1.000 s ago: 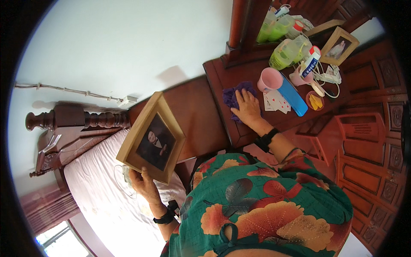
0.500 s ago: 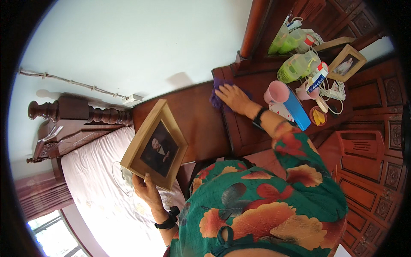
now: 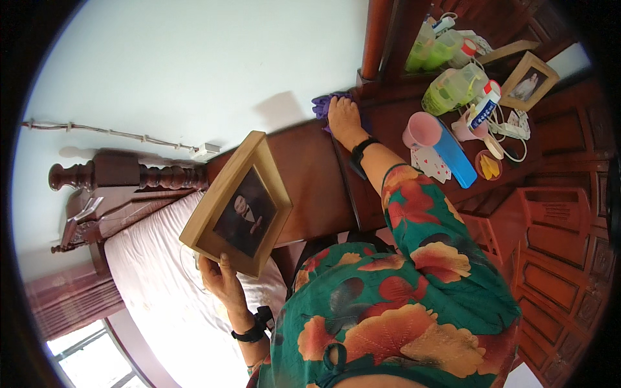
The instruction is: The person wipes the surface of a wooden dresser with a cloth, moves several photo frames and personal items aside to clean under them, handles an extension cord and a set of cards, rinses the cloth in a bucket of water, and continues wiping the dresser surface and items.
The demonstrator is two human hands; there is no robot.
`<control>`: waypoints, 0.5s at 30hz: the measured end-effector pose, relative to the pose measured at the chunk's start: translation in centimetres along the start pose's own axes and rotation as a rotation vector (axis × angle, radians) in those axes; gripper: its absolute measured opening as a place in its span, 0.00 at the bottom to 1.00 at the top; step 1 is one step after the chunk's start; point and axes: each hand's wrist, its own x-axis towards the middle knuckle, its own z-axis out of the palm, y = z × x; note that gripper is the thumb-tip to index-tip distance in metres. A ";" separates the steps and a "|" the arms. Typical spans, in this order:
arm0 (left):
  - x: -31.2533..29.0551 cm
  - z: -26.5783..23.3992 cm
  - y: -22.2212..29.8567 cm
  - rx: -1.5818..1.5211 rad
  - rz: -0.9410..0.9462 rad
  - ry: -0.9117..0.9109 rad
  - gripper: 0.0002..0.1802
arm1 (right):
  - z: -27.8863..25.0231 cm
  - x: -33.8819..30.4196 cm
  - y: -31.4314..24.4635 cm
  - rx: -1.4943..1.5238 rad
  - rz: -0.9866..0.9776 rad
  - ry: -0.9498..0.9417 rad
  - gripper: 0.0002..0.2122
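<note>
My left hand (image 3: 222, 282) grips the lower corner of a deep wooden picture frame (image 3: 264, 194) with a dark portrait in it. The frame is held tilted in the air, over the space between the bed and the dark wood cabinet top. My right hand (image 3: 347, 121) reaches to the back of the cabinet top (image 3: 304, 174), its fingers closed on a purple cloth (image 3: 322, 105). The cloth is bunched against the wall edge, beside the mirror post; part of it is hidden beneath the hand.
Right of my right arm stand a pink cup (image 3: 422, 131), playing cards (image 3: 428, 164), a blue box (image 3: 455, 157), green-tinted plastic containers (image 3: 446, 92), a small bowl with yellow pieces (image 3: 488, 167) and another framed photo (image 3: 529, 83). A bed (image 3: 145, 271) lies at left, a wooden chair (image 3: 550, 207) at right.
My right hand has moved with the purple cloth to the far back edge, against the wall. The picture frame in my left hand has shifted slightly to the right in view.
</note>
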 end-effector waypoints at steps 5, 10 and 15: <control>1.7 1.1 -0.3 -0.076 0.025 -0.073 0.19 | -4.1 -7.8 0.8 0.129 -0.019 -0.084 0.20; 4.3 4.5 0.4 -0.210 0.065 -0.107 0.17 | -6.2 -17.4 3.5 0.088 -0.066 0.007 0.24; 6.6 6.6 1.2 -0.228 0.141 -0.208 0.15 | -9.0 -25.1 5.2 0.149 -0.045 -0.097 0.25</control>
